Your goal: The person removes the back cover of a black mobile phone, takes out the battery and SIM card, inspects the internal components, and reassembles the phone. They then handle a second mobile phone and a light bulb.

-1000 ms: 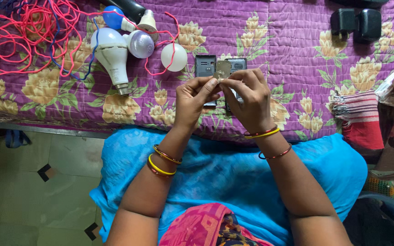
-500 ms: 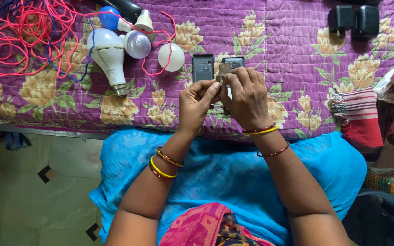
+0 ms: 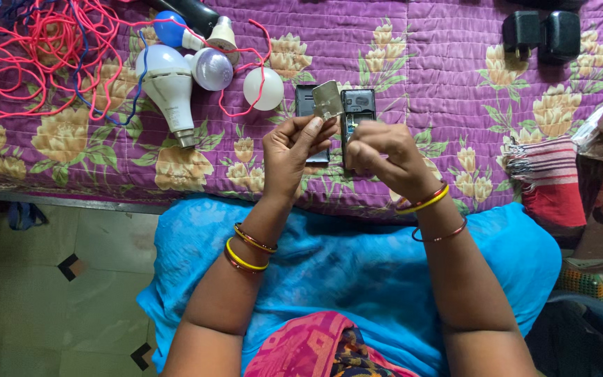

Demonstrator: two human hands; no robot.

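Pinched between thumb and fingertips, a thin silvery rectangular piece [image 3: 327,100], which looks like a phone battery or a flat metal plate, stands up out of the left hand [image 3: 291,150], raised a little above the quilted purple bedspread [image 3: 441,63]. That grip is pressed together on the lower edge of the piece, leaving most of its face bare. It looks light and stiff, with a smooth surface that could slip, so I'd judge the edges the safest place to hold it, as the fingers do now.

Just to the right, the right hand [image 3: 385,153] is curled closed around a small dark phone [image 3: 357,112] with its back off, the open compartment facing up; its fingers wrap the lower half and the top pokes free. The phone seems light and rigid too, but its exposed inside looks delicate, so holding by the sides seems wise. A dark flat cover [image 3: 306,105] lies on the bedspread just behind the left hand's fingers.

Further left on the bed sit a large white LED bulb [image 3: 169,87], smaller round bulbs [image 3: 263,89] and a tangle of red wire [image 3: 29,49]. Far right, two black adapters [image 3: 542,33] rest near the top edge.
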